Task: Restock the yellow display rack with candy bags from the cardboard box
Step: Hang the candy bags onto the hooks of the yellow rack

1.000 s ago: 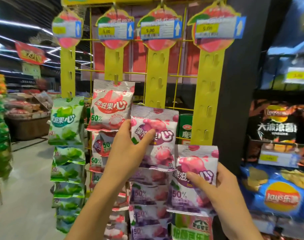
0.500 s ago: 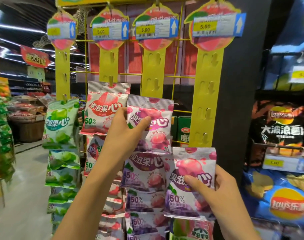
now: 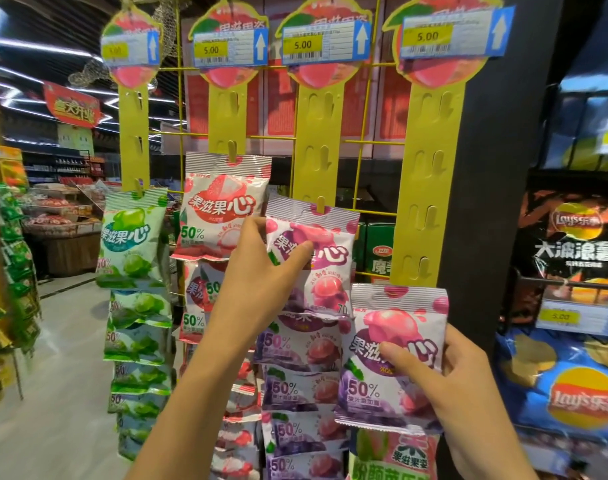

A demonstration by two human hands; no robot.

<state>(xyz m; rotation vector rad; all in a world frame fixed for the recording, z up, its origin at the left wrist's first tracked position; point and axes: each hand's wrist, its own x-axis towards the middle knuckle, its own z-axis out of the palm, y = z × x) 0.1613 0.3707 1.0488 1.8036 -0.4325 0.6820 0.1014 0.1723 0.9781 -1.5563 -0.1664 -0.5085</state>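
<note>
Left hand [image 3: 261, 271] has hooked purple bag [image 3: 326, 258]; bare hooks [image 3: 316, 157] above.

I see bare hooks up the rightmost yellow strip [image 3: 427, 168] and the neighbouring strip [image 3: 318, 140] to its left; hanging bags [image 3: 295, 386] crowd below, and a black pillar [image 3: 496, 168] walls the right.

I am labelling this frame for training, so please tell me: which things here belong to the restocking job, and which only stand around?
Job: left hand, pinching the upper purple bag; right hand, holding the lower purple bag; yellow strip with free hooks.
Not job: Lay's chip bags; green boxes behind; red hanging sign.
</note>
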